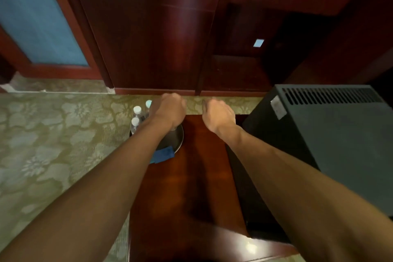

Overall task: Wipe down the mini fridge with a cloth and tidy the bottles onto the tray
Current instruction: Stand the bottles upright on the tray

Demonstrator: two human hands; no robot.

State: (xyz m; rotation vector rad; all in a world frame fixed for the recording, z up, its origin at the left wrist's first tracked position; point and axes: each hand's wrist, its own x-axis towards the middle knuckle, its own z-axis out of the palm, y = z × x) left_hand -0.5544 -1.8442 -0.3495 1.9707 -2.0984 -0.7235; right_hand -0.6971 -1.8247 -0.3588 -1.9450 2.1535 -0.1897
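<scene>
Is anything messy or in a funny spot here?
A little. The blue cloth hangs off the table's left edge beside the round tray. A white sticker on the black mini fridge sits crooked. The bottles stand upright; nothing looks spilled.

Bare wooden tabletop lies between the mini fridge and bottle-crowded tray.

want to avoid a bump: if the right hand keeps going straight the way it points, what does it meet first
Probably the dark wood cabinet base beyond the table's far edge. The right hand points forward over bare table top, with only carpet between. Depth is unclear; the mini fridge sits off to its right.
</scene>
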